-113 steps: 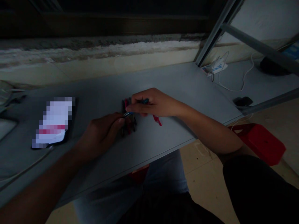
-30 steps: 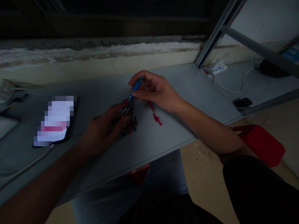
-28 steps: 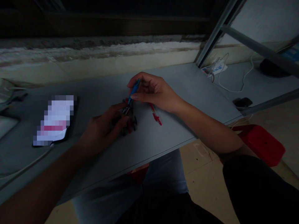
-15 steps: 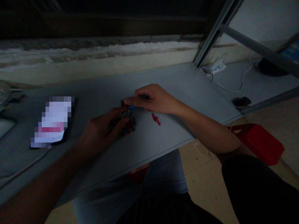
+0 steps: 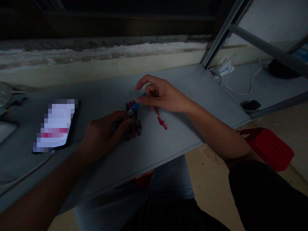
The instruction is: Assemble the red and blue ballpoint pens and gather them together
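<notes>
Pen (image 5: 132, 109) pinched; left grip (image 5: 128, 116), right grip (image 5: 138, 94)

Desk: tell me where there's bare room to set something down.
Bare patches on the desk: between phone and assembly, behind the left hand; behind the right hand, up to the wall and post; and between the red piece and front edge. Crowded: around both hands, with the blue tool, assembly and red piece close, and the left end, with phone and cable.

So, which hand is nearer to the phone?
Left. The left hand is to the right of the phone, not touching; the right hand is farther right, beyond the left.
</notes>
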A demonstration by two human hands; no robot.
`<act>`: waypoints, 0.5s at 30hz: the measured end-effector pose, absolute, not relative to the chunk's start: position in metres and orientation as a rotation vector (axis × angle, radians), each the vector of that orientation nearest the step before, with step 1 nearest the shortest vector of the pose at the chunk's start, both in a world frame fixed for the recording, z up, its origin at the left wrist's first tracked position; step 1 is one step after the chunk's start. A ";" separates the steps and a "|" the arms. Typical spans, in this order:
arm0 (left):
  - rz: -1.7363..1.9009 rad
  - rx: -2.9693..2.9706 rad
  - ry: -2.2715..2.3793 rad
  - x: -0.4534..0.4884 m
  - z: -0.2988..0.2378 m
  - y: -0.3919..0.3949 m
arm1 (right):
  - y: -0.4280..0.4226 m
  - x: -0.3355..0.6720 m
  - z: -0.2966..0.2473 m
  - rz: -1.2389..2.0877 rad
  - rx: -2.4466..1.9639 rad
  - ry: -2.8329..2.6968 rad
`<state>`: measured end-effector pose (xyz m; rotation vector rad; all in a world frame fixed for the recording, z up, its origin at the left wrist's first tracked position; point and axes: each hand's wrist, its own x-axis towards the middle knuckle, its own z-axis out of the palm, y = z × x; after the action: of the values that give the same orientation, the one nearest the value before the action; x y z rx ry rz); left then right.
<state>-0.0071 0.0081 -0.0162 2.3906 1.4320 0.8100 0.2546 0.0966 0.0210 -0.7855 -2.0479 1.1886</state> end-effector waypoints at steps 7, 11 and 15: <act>0.874 2.507 1.467 -0.011 -0.012 0.010 | 0.095 0.257 0.020 1.025 -0.853 -2.123; 0.839 2.508 1.505 -0.012 -0.009 0.011 | 0.096 0.257 0.019 1.038 -0.631 -2.186; 0.882 2.571 1.417 -0.012 -0.011 0.011 | 0.095 0.258 0.024 0.969 -0.698 -2.353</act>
<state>-0.0117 0.0108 -0.0111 2.5710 1.4169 0.8823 0.2584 0.0948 0.0241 -0.6981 -2.3535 0.9692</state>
